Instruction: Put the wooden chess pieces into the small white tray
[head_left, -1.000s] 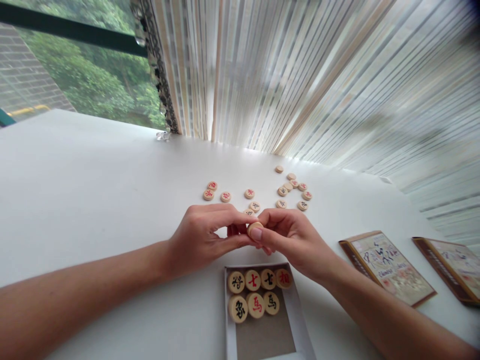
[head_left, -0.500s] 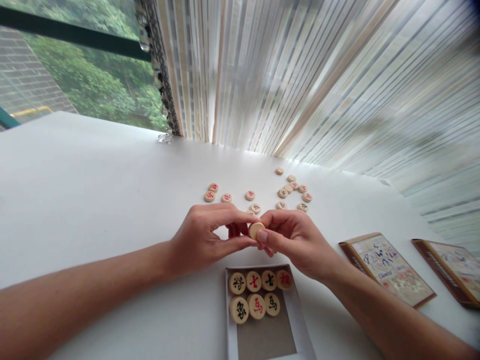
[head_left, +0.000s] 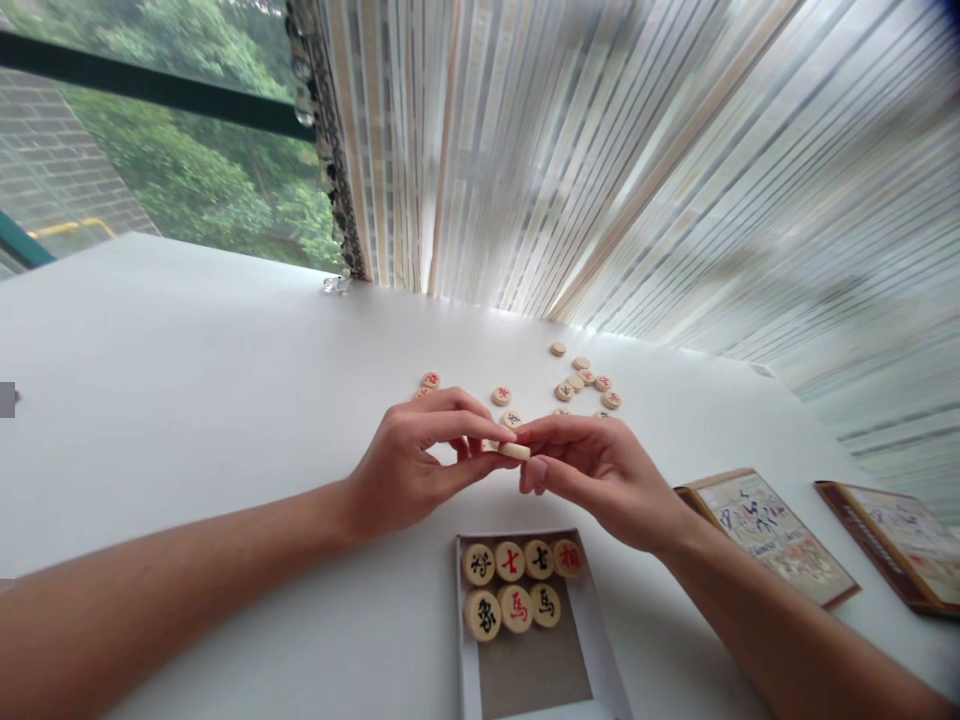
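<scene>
Two hands meet near the centre of the head view around a pale wooden disc [head_left: 514, 452], tilted nearly edge-on. The left hand [head_left: 420, 455] pinches it between thumb and fingertip; the right hand [head_left: 592, 470] has thumb and fingers parted at its other end, though I cannot tell whether they touch it. With so narrow a hold, a slip could drop it, perhaps onto the seven lettered pieces [head_left: 516, 608] in the tray [head_left: 532, 685], lower centre. Loose pieces [head_left: 501, 396] beyond the fingers could be nudged by a knuckle.
</scene>
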